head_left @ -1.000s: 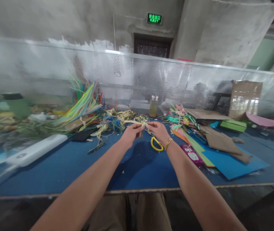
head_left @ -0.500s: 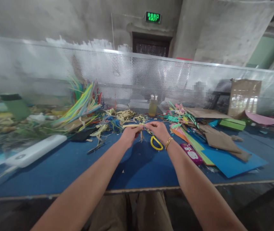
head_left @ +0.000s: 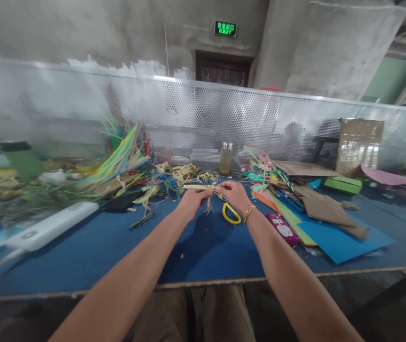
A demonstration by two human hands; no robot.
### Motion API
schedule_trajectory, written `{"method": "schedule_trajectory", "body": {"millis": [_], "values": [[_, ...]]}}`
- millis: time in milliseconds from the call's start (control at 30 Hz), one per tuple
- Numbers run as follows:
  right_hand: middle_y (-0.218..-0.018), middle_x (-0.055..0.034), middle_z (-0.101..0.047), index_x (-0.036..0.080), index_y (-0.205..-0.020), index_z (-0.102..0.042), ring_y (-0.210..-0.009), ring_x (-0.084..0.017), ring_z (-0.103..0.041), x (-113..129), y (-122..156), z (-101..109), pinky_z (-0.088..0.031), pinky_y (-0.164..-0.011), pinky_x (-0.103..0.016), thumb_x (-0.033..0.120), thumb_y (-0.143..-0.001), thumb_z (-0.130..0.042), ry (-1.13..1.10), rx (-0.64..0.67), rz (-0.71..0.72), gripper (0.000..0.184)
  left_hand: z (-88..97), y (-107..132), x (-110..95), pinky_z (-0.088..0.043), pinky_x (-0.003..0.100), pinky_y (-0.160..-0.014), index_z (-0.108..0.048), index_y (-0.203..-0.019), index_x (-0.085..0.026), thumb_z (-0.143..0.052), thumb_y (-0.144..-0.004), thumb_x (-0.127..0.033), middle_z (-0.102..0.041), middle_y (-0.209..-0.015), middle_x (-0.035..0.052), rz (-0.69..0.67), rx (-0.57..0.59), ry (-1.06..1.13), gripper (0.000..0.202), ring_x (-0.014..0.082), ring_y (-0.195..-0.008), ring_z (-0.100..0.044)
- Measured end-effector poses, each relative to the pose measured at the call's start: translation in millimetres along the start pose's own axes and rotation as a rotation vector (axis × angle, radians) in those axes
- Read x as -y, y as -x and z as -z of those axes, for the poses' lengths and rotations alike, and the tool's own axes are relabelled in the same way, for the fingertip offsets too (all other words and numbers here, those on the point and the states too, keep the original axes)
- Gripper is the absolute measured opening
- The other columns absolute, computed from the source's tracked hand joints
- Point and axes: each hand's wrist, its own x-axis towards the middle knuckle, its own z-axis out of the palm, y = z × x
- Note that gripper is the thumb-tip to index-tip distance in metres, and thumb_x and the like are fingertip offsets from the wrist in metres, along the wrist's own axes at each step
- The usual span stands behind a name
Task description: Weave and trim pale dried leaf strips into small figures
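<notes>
Both hands meet over the middle of the blue table, pinching pale raffia-like strips between them. My left hand is closed on the strips, with one flat end sticking out leftward and frayed ends hanging below. The fingertips of my right hand, which has a gold bracelet at the wrist, press together on the same strips. Just under the right hand lies a yellow D-shaped loop, perhaps a scissors handle; the rest of it is hidden. Behind the hands is a heap of similar pale strips.
On the left are a white power strip, a green bottle and a bundle of coloured stems. A glass bottle stands behind. Rightward lie a purple case, blue paper and brown cardboard. Perforated metal panel borders the back.
The hands stay together on the strips; the right fingertips have shifted slightly. The view has tilted a little, and nothing else has visibly moved.
</notes>
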Motion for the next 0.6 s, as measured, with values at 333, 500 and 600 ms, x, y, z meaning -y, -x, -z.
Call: {"method": "schedule_trajectory", "body": {"millis": [333,500,600], "values": [[-0.067,-0.0028,-0.066,0.013,-0.074,-0.066,-0.059,-0.012,-0.056,6.4,4.9,-3.9,-0.044,-0.061,-0.023,0.037,-0.065,-0.066,-0.065,0.057,-0.065,0.026,-4.5,3.2,-5.7,-0.032,0.017,-0.044,-0.067,-0.067,-0.012,-0.077,-0.056,-0.019,-0.060,-0.059,-0.0003,0.079,-0.120,0.181,0.017,0.0058,-0.049,-0.049],[-0.062,-0.0014,-0.064,0.014,-0.069,-0.066,-0.056,-0.011,-0.054,7.9,5.4,-3.6,-0.041,-0.057,-0.022,0.038,-0.067,-0.063,0.019,0.036,-0.033,0.024,-5.8,1.9,-8.0,-0.033,0.014,-0.041,-0.063,-0.063,-0.010,-0.069,-0.066,-0.013,-0.058,-0.055,0.0008,0.231,-0.118,0.300,0.007,0.0042,-0.045,-0.048],[-0.060,-0.0010,-0.063,0.014,-0.068,-0.066,-0.054,-0.011,-0.052,4.8,3.7,-1.1,-0.040,-0.054,-0.022,0.042,-0.066,-0.064,0.043,0.001,-0.044,0.028,-3.3,1.2,-9.3,-0.035,0.013,-0.040,-0.062,-0.063,-0.010,-0.070,-0.068,-0.014,-0.058,-0.056,0.0005,0.229,-0.090,0.321,0.009,0.0032,-0.044,-0.048]]}}
